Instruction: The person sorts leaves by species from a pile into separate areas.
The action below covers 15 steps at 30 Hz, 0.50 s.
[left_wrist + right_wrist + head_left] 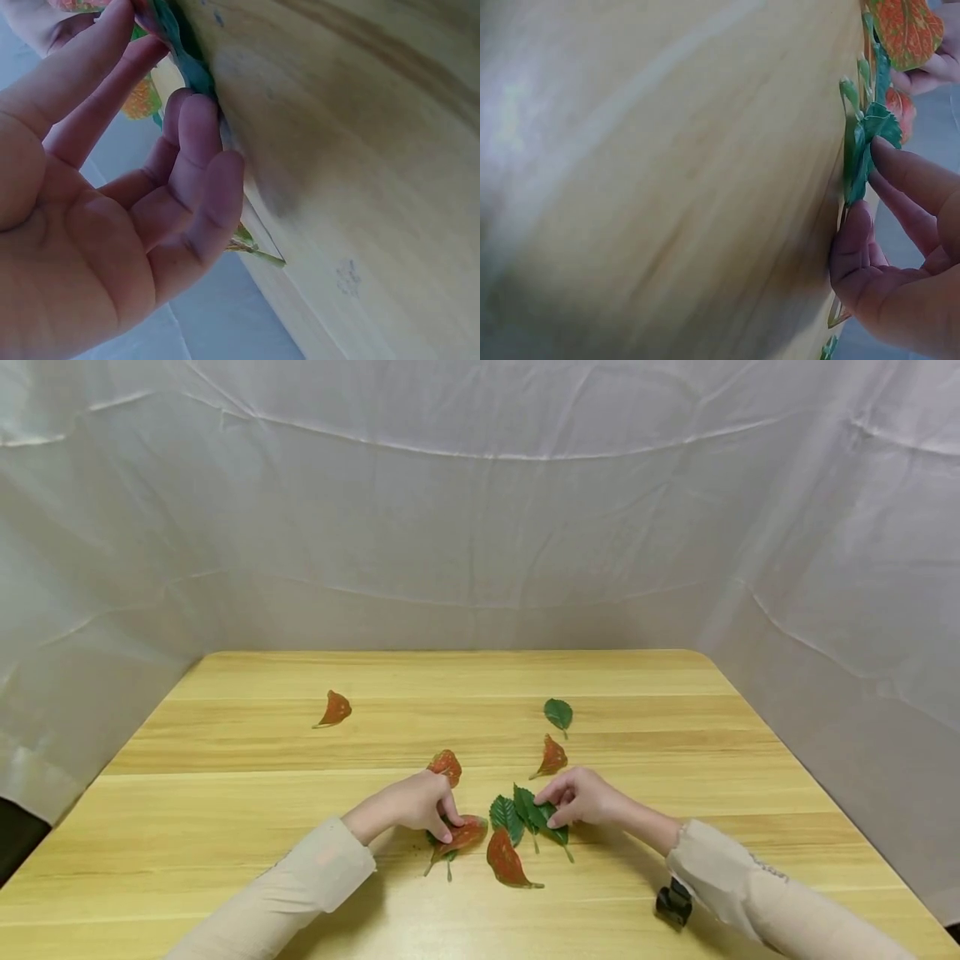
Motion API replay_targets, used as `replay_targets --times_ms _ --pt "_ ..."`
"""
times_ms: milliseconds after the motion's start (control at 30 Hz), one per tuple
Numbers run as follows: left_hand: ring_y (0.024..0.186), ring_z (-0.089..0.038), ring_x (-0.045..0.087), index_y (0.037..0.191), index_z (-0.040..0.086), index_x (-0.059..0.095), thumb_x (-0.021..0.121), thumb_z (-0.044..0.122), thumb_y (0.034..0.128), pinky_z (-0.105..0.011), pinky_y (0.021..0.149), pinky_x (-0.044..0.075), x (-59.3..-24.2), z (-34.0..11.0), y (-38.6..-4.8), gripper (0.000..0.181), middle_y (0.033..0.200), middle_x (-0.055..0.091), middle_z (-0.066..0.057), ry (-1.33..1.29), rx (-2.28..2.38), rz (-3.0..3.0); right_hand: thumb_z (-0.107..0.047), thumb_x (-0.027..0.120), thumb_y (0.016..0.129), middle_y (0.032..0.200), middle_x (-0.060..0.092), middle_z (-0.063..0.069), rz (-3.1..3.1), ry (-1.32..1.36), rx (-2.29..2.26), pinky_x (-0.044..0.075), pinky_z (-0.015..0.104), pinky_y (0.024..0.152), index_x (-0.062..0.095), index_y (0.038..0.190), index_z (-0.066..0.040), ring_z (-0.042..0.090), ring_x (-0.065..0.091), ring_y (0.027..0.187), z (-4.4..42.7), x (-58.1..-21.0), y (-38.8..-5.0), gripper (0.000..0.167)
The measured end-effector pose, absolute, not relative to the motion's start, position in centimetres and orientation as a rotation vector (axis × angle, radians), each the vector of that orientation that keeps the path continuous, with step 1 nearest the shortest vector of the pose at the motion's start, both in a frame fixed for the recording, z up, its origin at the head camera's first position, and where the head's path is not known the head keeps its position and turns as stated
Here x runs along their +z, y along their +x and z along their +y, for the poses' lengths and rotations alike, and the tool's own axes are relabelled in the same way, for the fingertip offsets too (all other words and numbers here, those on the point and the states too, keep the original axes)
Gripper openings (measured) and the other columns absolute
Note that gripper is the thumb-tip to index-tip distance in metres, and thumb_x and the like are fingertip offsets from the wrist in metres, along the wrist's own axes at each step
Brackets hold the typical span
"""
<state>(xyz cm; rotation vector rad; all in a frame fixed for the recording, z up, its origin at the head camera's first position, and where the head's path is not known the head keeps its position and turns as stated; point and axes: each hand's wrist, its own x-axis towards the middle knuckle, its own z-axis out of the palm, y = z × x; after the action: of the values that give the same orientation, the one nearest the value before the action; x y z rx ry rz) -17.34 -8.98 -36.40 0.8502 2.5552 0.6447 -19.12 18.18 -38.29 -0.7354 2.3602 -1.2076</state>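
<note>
We see left fingers (452, 810) pinching a mottled red leaf (470, 832) over a mostly hidden green one (196, 73), right fingers (552, 788) a serrated green leaf (557, 833). Grey sheeting (480, 535) backs the wood-grain bench (645, 727).

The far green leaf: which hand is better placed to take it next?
Probably the right hand: it is nearer the far green leaf, though its fingers are on a closer leaf. The left hand is farther off, at a red leaf.
</note>
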Motion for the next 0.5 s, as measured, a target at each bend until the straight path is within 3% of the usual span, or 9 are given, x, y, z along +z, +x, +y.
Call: replay_targets --times_ms 200,500 --pt "0.068 -0.010 0.059 0.083 0.007 0.073 0.073 0.005 0.0711 -0.022 0.061 0.047 -36.38 -9.00 -17.54 0.012 0.077 0.068 -0.002 0.917 0.617 2.553 0.006 0.072 0.067 0.074 0.055 0.004 2.403 -0.751 -1.139 0.040 0.021 0.048 0.067 0.092 0.006 0.008 0.042 0.054 17.96 -38.42 -19.15 0.026" --pt "0.066 -0.008 0.055 0.086 0.003 0.071 0.066 0.007 0.0798 -0.023 0.060 0.045 -35.97 -8.62 -18.14 0.008 0.075 0.063 0.001 1.009 0.693 2.632 0.008 0.072 0.065 0.073 0.051 0.004 2.397 -0.726 -1.129 0.039 0.021 0.048 0.066 0.089 0.005 0.010 0.041 0.056 17.86 -38.37 -19.21 0.024"
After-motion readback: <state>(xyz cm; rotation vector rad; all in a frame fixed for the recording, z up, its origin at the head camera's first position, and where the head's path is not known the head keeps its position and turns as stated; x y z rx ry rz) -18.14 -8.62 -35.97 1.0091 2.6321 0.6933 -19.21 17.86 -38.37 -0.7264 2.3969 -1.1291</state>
